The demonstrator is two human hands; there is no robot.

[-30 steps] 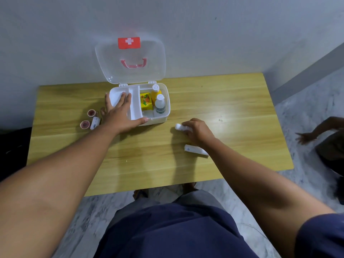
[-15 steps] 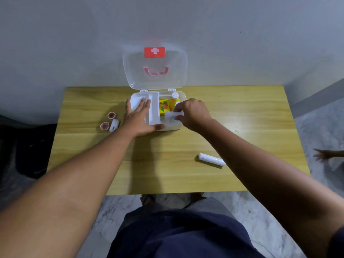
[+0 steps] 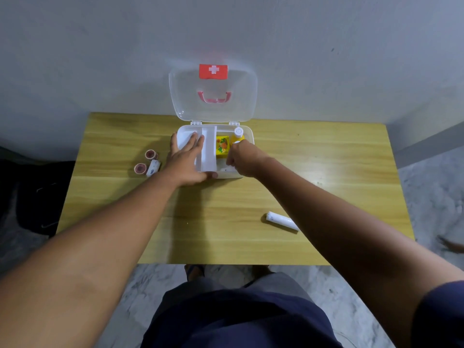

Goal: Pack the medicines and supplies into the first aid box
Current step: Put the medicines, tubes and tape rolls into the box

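The white first aid box (image 3: 249, 133) stands open at the table's far edge, its clear lid (image 3: 213, 106) leaning on the wall. Inside on the right are a yellow carton (image 3: 222, 145) and a yellow bottle with a white cap (image 3: 238, 133). My left hand (image 3: 187, 162) lies flat over the left compartment, thumb hooked on the front wall. My right hand (image 3: 244, 158) reaches down into the right compartment, fingers curled on a white tube (image 3: 225, 169) that is mostly hidden beneath it. Another white tube (image 3: 281, 220) lies on the table under my right forearm.
Left of the box, two tape rolls (image 3: 151, 154) (image 3: 140, 169) and a small white tube (image 3: 153, 167) sit on the wooden table (image 3: 226, 202). A black bag (image 3: 37, 197) is on the floor at left. Another person's hand (image 3: 452, 246) shows at the right edge.
My right hand picked a white tube off the table, carried it to the box and lowered it into the right compartment. My left hand stayed on the box.
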